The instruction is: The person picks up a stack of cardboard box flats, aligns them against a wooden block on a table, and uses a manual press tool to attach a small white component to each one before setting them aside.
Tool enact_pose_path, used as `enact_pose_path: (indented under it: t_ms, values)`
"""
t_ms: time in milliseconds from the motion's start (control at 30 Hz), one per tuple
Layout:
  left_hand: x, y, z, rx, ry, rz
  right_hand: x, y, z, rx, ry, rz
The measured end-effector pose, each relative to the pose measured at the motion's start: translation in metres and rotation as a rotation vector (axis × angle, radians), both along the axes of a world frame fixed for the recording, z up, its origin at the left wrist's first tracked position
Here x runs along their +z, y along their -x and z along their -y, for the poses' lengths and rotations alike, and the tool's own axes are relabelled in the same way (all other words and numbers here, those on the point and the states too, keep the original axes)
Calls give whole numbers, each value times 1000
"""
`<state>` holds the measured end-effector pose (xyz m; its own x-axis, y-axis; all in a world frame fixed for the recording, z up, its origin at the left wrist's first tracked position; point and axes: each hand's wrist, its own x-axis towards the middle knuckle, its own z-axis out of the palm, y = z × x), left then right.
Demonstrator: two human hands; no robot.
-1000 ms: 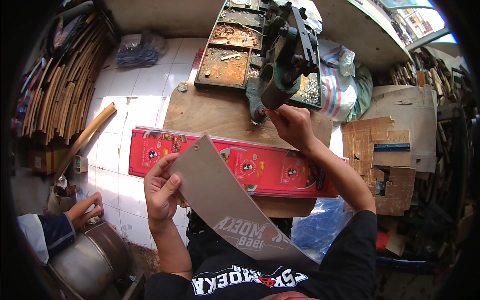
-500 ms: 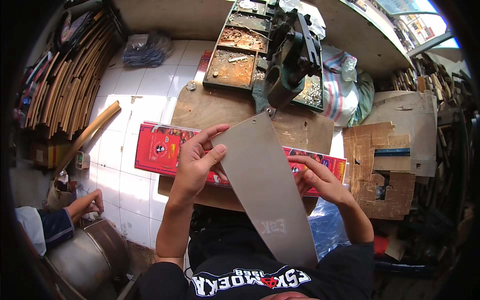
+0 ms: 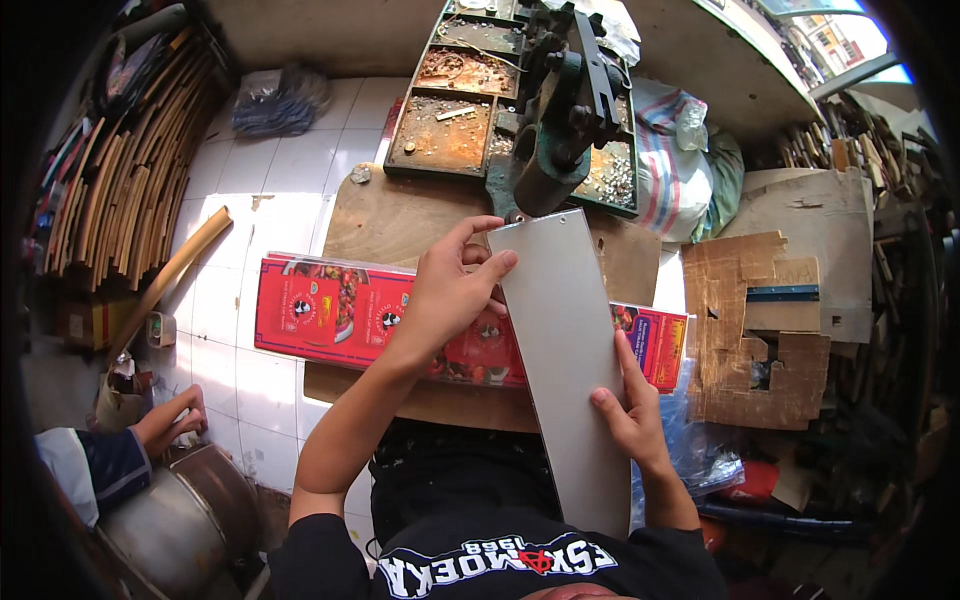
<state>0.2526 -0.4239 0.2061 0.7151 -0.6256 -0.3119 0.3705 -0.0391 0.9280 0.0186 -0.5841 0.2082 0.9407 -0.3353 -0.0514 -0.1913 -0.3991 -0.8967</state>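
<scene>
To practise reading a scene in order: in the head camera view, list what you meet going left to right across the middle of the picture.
Stack of wooden strips → loose wooden strip on the floor tiles → red printed box → left hand → grey sheet → right hand → cut-out cardboard.

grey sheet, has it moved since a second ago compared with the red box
Yes. The grey sheet has swung from lying slanted low over the red box to pointing up toward the green press, its far end now at the press base, held by both hands.
</scene>
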Motion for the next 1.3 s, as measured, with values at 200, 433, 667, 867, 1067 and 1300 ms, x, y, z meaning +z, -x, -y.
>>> enact_pose_path:
  t_ms: [200, 433, 667, 867, 1067, 1300]
  values:
    - [-12, -9, 9, 79, 72, -4, -4, -17, 12, -54, -62, -10]
    - [-20, -12, 11, 27, 84, -19, -1, -19, 11, -106, -87, -99]
    - [-20, -12, 12, 38, 85, -52, -5, -20, 14, -98, -49, -99]
    - [-21, -13, 11, 27, 86, -28, -6, -19, 12, -124, -143, -94]
    - [-23, -13, 11, 24, 90, -23, -6, -19, 12, -129, -160, -93]
    - [-24, -12, 12, 26, 84, -37, -4, -19, 13, -103, -44, -91]
